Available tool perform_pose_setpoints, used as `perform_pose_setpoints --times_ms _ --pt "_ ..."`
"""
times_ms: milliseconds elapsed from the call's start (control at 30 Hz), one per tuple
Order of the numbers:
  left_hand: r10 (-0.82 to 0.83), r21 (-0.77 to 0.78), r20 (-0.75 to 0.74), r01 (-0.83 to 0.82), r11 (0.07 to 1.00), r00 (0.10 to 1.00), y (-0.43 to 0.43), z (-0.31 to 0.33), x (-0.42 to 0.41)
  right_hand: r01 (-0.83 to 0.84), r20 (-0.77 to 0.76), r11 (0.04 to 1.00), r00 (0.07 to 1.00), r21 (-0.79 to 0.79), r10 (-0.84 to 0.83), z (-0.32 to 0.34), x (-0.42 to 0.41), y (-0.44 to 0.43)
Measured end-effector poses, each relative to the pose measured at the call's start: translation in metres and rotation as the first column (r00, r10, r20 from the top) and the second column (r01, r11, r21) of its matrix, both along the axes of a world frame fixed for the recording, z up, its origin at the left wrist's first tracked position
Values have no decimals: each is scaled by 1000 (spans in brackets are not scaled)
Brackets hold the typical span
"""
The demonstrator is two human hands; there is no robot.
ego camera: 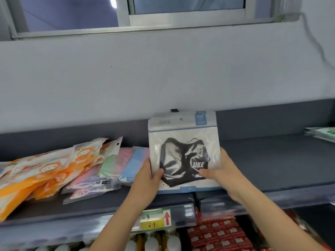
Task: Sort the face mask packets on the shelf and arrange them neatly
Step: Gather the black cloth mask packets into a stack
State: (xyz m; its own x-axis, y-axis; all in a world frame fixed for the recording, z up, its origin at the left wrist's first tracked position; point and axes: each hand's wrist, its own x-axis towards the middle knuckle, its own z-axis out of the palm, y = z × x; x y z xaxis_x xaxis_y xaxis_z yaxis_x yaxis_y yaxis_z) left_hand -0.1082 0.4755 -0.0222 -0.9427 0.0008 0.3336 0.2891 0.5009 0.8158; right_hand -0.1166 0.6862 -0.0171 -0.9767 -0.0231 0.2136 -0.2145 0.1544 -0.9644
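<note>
Orange cartoon-print mask packets are slumped in a messy pile at the far left of the dark shelf, and the lowest ones reach right down to the front edge. Just beside them we've got a fan of clear packets with pastel masks inside (pink, green, blue), overlapping each other and leaning on the orange lot. Their right edge runs in behind our left hand.

Our left hand pinches the lower left edge of a clear zip packet, thumb on the front face, fingers curled round behind. Our right hand does the same on the lower right edge, thumb pressed on the front just under the white lettering. Both hands are closed on it. The packet stands upright, facing us, about mid-shelf, with its bottom edge down at the front lip. We can't tell if it's actually resting there. Inside it is a crumpled black mask.

Right of the packet the dark shelf surface shows in one long stretch, up to a small stack of green-printed packets at the far right. Under the lip there's a yellow and green price tag with a red arrow. The shelf below holds white bottles and rows of red packets.
</note>
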Motion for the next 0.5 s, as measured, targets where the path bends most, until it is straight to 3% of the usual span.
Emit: perform_pose_setpoints --times_ms 133,300,400,500 --pt "78 -20 -64 -79 997 995 14 9 4 -2 -59 1000 998 18 3 6 -1 6" --pt "48 -7 -174 -50 999 983 53 27 5 100 -190 995 977 26 -94 20 -1 39" --pt "-36 -57 -96 31 998 995 88 31 -7 222 -191 974 959 42 -210 19 1 74" --pt "-162 -108 62 167 980 985 128 29 -28 326 -98 940 943 101 -317 15 2 120"
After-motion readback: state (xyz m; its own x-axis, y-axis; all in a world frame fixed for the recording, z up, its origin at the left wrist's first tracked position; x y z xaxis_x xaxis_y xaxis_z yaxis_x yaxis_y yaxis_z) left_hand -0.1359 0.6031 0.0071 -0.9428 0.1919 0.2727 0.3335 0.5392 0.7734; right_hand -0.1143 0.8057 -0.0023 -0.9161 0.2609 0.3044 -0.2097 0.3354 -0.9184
